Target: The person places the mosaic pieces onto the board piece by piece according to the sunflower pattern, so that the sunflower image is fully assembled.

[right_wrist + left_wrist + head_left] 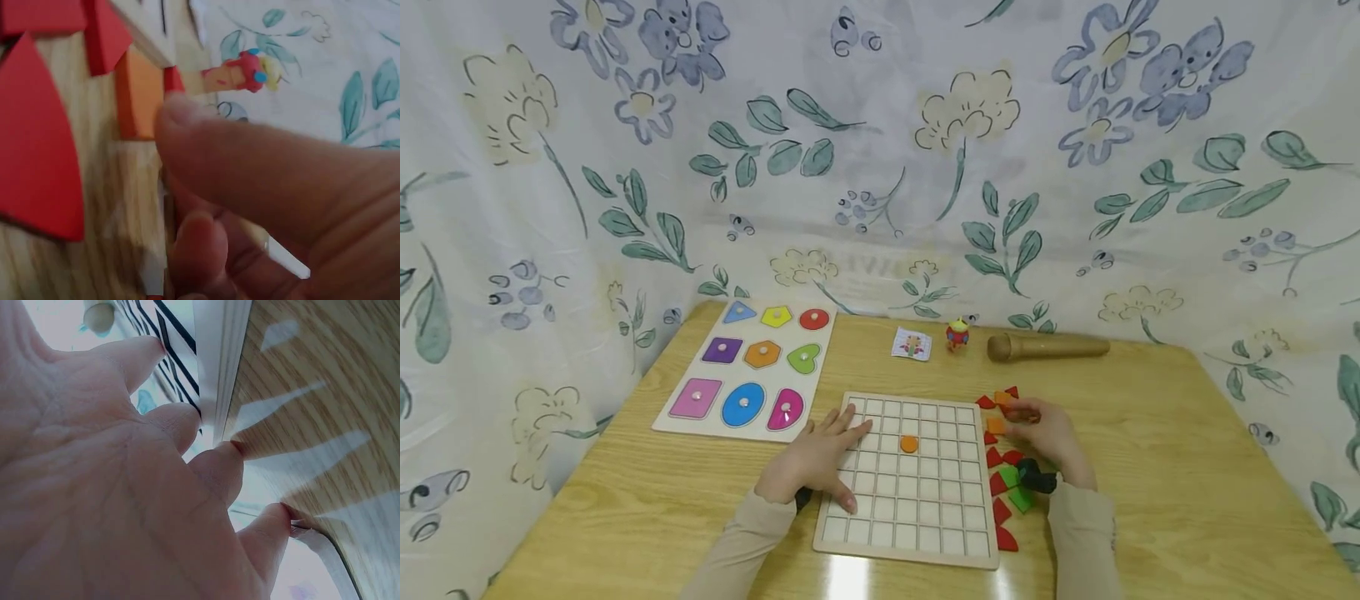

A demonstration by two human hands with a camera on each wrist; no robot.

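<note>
A square wooden grid board (906, 533) lies on the table with an orange disc (909, 444) on one of its cells. My left hand (820, 454) rests on the board's left side, fingers spread and thumb on the lower cells. In the left wrist view its fingertips reach past the board's edge. Over the loose pieces at the board's right edge is my right hand (1051, 433), thumb and fingers beside an orange block (139, 97) and another orange piece (1002, 398). Its fingers are bent; whether they pinch a piece is hidden behind the thumb.
Several red pieces (1002, 511) and two green pieces (1020, 500) lie along the board's right side. A knobbed shape puzzle (745, 371) is at the back left. Behind the board are a small picture card (912, 344), a toy figure (957, 335) and a wooden stick (1048, 347).
</note>
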